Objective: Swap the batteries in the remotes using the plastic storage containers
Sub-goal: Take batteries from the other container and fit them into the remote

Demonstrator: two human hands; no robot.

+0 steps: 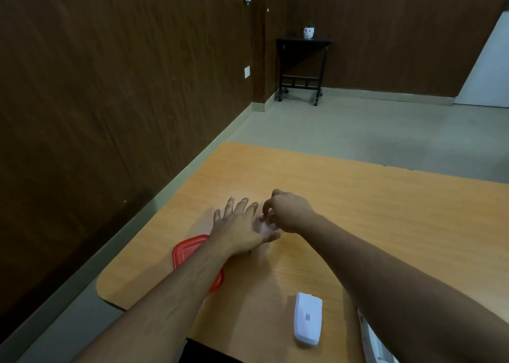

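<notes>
My left hand lies flat with fingers spread over a clear plastic container on the wooden table; most of the container is hidden under it. My right hand pinches a small red battery just above that container, right beside my left fingers. A red container lid lies under my left forearm. A white remote lies face down near the front edge. A second white piece shows partly under my right forearm.
The table's left edge runs close to a dark wood-panelled wall. Grey floor lies beyond the far edge. A black side table with a small white pot stands in the far corner.
</notes>
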